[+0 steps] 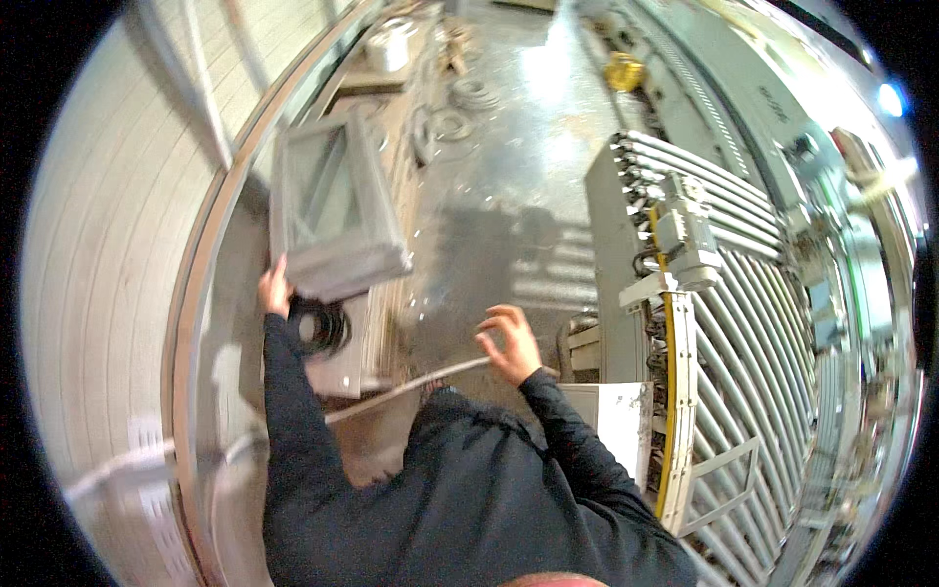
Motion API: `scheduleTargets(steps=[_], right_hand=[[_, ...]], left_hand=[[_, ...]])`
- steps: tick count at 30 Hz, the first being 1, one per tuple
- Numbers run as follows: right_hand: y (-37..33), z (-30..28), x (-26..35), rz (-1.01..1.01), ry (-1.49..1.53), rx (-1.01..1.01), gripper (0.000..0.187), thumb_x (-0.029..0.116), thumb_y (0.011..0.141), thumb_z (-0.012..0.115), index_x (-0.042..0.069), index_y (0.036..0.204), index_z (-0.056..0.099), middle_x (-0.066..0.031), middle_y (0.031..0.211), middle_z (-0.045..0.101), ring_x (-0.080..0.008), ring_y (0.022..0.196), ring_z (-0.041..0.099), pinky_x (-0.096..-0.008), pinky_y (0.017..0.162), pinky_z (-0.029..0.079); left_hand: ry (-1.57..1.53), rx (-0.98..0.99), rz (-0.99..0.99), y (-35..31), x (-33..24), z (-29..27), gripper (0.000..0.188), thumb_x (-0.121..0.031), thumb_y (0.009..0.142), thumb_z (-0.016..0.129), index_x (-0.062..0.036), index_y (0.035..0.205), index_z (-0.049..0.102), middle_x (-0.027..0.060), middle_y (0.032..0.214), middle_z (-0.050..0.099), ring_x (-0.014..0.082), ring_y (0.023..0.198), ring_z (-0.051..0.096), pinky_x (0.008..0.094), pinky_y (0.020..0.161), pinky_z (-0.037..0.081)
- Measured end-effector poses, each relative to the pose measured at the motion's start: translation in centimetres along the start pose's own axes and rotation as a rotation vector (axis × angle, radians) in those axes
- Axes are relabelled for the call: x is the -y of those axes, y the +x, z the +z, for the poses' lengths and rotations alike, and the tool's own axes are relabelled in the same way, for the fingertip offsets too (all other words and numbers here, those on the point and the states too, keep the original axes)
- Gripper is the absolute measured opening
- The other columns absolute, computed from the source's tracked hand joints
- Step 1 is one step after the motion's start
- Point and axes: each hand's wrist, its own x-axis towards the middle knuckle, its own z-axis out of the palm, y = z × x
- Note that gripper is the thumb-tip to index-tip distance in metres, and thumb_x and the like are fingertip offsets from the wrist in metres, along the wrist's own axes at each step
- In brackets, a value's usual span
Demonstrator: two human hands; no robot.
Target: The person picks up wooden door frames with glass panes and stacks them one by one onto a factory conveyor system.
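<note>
My left hand (pixel 276 286) is closed on the near left corner of a grey rectangular frame (pixel 396 230), deep like a shallow box. The frame is tilted above a bench along the left wall, and its middle looks like a pane or an opening; I cannot tell which. Below it, close to my left wrist, lies a black coil (pixel 325 329) of cable or hose. My right hand (pixel 511 344) is held out over the floor with nothing in it, its fingers bent and apart. A pale hose or cable (pixel 421 379) runs past beneath that hand.
On the right stands a roller conveyor (pixel 753 342) with a motor (pixel 685 235) and a yellow strip at its edge. Coils (pixel 474 95) lie on the floor ahead. A white bucket-like container (pixel 388 49) and a yellow object (pixel 623 71) are farther off. A white box (pixel 621 416) stands beside my right arm.
</note>
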Motion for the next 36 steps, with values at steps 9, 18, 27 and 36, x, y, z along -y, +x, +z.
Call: scheduleTargets(steps=[9, 18, 27, 36], right_hand=[[7.7, 10.8, 0.1, 0.453, 0.525, 0.146, 0.054, 0.042, 0.097, 0.072, 0.000, 0.129, 0.059, -0.0147, 0.122, 0.065, -0.0258, 0.103, 0.067, -0.0385, 0.091, 0.055], [10.3, 12.0, -0.1, 0.866, 1.368, 0.392, 0.071, 0.057, 0.099, 0.065, 0.002, 0.142, 0.051, -0.0099, 0.120, 0.067, -0.0226, 0.105, 0.068, -0.0358, 0.088, 0.056], [3.0, 5.0, -2.3, 0.764, 1.287, 0.437, 0.069, 0.066, 0.097, 0.061, 0.004, 0.130, 0.062, -0.0095, 0.092, 0.066, -0.0188, 0.077, 0.065, -0.0352, 0.068, 0.055], [-10.4, -5.2, -5.2, 0.980, 1.108, -0.746, 0.076, 0.059, 0.105, 0.051, -0.001, 0.152, 0.041, -0.0207, 0.120, 0.067, -0.0201, 0.074, 0.067, -0.0345, 0.064, 0.059]], left_hand=[[-0.220, 0.174, -0.143, -7.3, 2.3, -7.6, 0.032, -0.025, 0.098, 0.074, 0.0000, 0.116, 0.063, 0.0066, 0.109, 0.063, 0.0199, 0.093, 0.067, 0.0372, 0.078, 0.061], [-0.514, 0.567, -0.224, -16.7, -0.2, -6.2, 0.065, -0.003, 0.098, 0.063, -0.0096, 0.155, 0.032, 0.0120, 0.137, 0.057, 0.0299, 0.111, 0.066, 0.0490, 0.093, 0.062], [-0.237, 0.753, -0.167, -24.3, -3.0, -6.2, 0.083, -0.016, 0.088, 0.075, -0.0103, 0.159, 0.032, 0.0134, 0.146, 0.049, 0.0307, 0.121, 0.057, 0.0458, 0.093, 0.058], [0.237, 1.413, -0.034, -35.3, -9.5, 12.0, 0.072, -0.017, 0.084, 0.082, 0.0074, 0.142, 0.047, 0.0134, 0.130, 0.059, 0.0231, 0.116, 0.057, 0.0354, 0.102, 0.045]])
